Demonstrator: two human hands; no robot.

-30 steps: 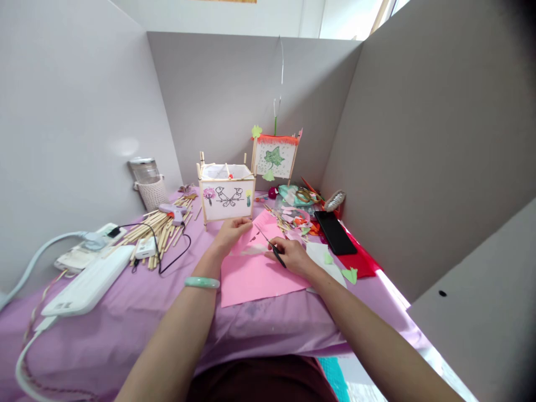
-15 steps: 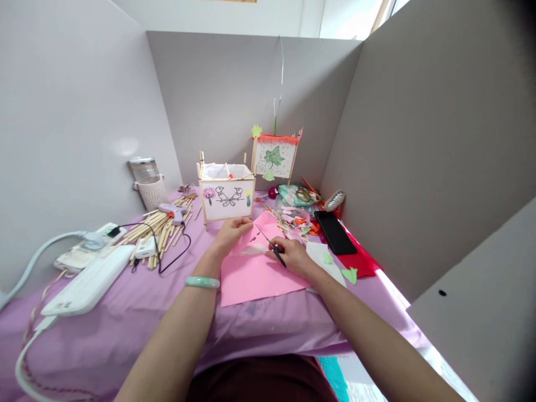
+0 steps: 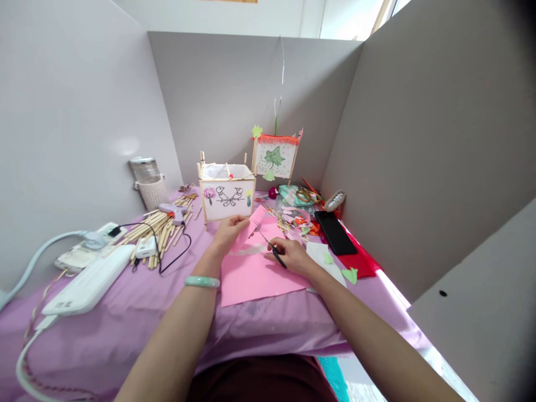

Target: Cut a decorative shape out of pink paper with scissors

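I can't read any text, brand, number or sign from here. The front lantern [image 3: 226,196] bears only drawings on its facing panel: a black line figure like a bow or butterfly, a pink flower to its left and a small yellow-green one to its right, with no letters. The rear lantern [image 3: 275,158] shows a green leaf shape on a dotted panel, again without words. The white power strip [image 3: 86,286] has dark marks near its near end, too small for me to make out. The black phone [image 3: 334,231] has a dark screen showing nothing.
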